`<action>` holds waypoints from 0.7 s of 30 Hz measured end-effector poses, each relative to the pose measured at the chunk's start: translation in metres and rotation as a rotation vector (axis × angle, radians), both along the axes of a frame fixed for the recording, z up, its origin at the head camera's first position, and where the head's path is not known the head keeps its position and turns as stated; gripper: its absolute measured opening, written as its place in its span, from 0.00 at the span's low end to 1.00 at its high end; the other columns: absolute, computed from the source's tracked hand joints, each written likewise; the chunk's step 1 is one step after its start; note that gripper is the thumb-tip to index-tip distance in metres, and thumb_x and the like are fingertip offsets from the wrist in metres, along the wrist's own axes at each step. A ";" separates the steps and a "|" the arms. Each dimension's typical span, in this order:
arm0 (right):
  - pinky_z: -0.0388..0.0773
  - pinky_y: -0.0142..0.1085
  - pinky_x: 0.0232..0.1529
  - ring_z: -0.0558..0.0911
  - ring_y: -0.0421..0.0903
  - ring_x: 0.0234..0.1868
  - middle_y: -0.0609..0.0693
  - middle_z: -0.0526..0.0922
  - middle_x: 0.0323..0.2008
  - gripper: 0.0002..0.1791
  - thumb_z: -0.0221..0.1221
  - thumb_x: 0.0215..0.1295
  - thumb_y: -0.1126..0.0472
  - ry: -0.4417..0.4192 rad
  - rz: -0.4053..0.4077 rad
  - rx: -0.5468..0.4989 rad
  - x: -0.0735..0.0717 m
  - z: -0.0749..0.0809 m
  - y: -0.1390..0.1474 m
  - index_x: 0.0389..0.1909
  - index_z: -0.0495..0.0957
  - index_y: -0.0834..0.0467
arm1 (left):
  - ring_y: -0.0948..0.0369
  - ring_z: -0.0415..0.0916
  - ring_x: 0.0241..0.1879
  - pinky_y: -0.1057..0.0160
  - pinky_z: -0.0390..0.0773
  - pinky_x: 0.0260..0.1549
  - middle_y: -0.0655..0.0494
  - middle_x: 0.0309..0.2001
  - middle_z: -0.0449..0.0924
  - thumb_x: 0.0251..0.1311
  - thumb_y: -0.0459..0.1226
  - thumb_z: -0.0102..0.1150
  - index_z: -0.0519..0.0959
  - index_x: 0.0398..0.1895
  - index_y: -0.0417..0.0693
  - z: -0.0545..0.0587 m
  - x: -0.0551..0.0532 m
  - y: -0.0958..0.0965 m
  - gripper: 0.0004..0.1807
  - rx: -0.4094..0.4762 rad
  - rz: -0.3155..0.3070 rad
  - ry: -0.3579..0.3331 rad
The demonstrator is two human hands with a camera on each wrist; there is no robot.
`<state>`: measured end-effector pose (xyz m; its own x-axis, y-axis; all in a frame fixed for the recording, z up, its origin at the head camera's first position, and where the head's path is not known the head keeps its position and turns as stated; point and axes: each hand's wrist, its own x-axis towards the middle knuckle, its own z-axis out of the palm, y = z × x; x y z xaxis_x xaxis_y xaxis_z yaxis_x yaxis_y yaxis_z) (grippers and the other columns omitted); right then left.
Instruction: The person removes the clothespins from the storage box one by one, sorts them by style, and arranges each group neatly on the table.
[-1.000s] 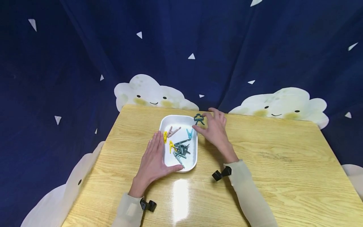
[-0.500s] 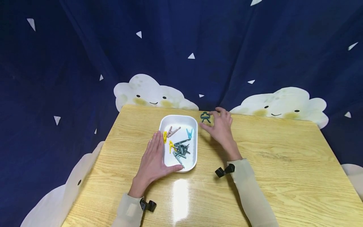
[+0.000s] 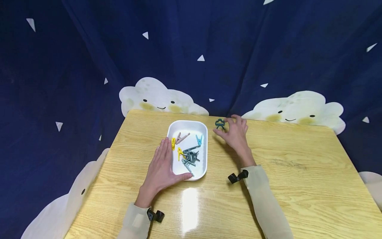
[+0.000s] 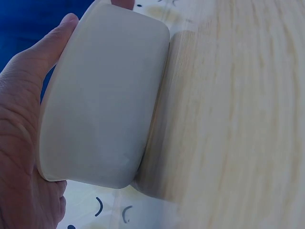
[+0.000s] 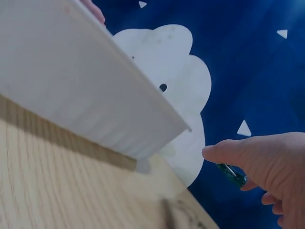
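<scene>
Navy cloth (image 3: 191, 43) fills the back of the room, sprinkled with small white triangles (image 3: 201, 58). Against it stands a pale wood-grain desk (image 3: 298, 159) with a streak of reflected light near its close edge, and smiling white clouds (image 3: 161, 98) printed on the cloth peek over the far side. Two beige sleeves (image 3: 265, 199) reach in from the person's side, each with a small black device (image 3: 237, 176) at the wrist.

Left of the desk's middle sits a white tray (image 3: 204, 159), flat and upright. The person's left hand (image 3: 161, 171) rests along its left side, fingers straight, thumb spread across the near corner, so that grip is wide. Just past the tray's far right corner, the right hand (image 3: 236, 135) has a narrow grip, pinching a dark green cloud-shaped clip (image 5: 233, 176) between thumb and finger. From where I stand I can't tell whether that clip touches the desk.

Inside the tray, a heap of dark grey-green clips (image 3: 191, 157) lies toward the near half, with a paler grey-green clip (image 3: 185, 162) beside it, close to the left thumb. Farther back are a pink clip (image 3: 179, 141) and, by the right wall, a light-blue clip (image 3: 199, 142). One yellow clip (image 3: 173, 144) is against the left wall; another yellow clip (image 3: 179, 153) touches the heap.
</scene>
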<state>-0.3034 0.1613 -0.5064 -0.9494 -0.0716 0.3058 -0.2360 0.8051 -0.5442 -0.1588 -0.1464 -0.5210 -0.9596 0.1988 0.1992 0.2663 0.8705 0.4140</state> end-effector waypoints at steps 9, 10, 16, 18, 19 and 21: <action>0.55 0.62 0.63 0.59 0.69 0.65 0.69 0.65 0.69 0.37 0.75 0.56 0.39 -0.015 -0.004 -0.005 -0.004 -0.012 0.006 0.55 0.82 0.65 | 0.52 0.33 0.85 0.48 0.46 0.81 0.43 0.85 0.38 0.39 0.85 0.56 0.41 0.85 0.38 -0.001 -0.001 0.000 0.82 -0.013 0.005 -0.005; 0.55 0.62 0.63 0.59 0.69 0.65 0.69 0.65 0.69 0.38 0.75 0.56 0.39 -0.019 -0.007 0.001 -0.004 -0.014 0.006 0.55 0.83 0.65 | 0.52 0.33 0.85 0.48 0.46 0.81 0.43 0.85 0.38 0.39 0.85 0.57 0.41 0.85 0.38 -0.001 -0.001 0.000 0.82 -0.011 0.005 -0.005; 0.55 0.63 0.63 0.59 0.69 0.66 0.70 0.65 0.70 0.38 0.75 0.55 0.39 -0.049 -0.019 0.009 -0.008 -0.024 0.009 0.56 0.83 0.65 | 0.52 0.32 0.85 0.48 0.46 0.81 0.43 0.85 0.38 0.39 0.85 0.57 0.40 0.85 0.39 -0.001 -0.001 0.000 0.82 -0.011 0.005 -0.011; 0.55 0.63 0.63 0.59 0.69 0.66 0.70 0.65 0.70 0.38 0.76 0.55 0.40 -0.055 -0.021 0.003 -0.009 -0.026 0.010 0.56 0.83 0.65 | 0.52 0.32 0.85 0.48 0.46 0.81 0.44 0.85 0.37 0.39 0.85 0.57 0.40 0.85 0.39 -0.001 0.000 0.000 0.82 -0.013 0.004 -0.014; 0.55 0.63 0.63 0.59 0.69 0.65 0.70 0.65 0.69 0.38 0.76 0.55 0.40 -0.056 -0.021 -0.002 -0.009 -0.027 0.010 0.56 0.83 0.65 | 0.52 0.32 0.85 0.48 0.46 0.81 0.44 0.85 0.37 0.39 0.85 0.56 0.40 0.85 0.39 -0.001 0.000 0.000 0.82 -0.015 0.004 -0.015; 0.55 0.63 0.63 0.59 0.69 0.65 0.70 0.66 0.69 0.38 0.77 0.55 0.40 -0.057 -0.020 -0.011 -0.009 -0.028 0.011 0.56 0.83 0.65 | 0.53 0.32 0.85 0.49 0.46 0.81 0.44 0.86 0.37 0.39 0.85 0.56 0.40 0.85 0.39 -0.001 -0.001 0.000 0.82 -0.015 0.005 -0.017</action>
<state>-0.3125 0.1720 -0.5347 -0.9666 -0.0489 0.2517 -0.1878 0.8032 -0.5653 -0.1594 -0.1465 -0.5216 -0.9638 0.1971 0.1796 0.2551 0.8776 0.4058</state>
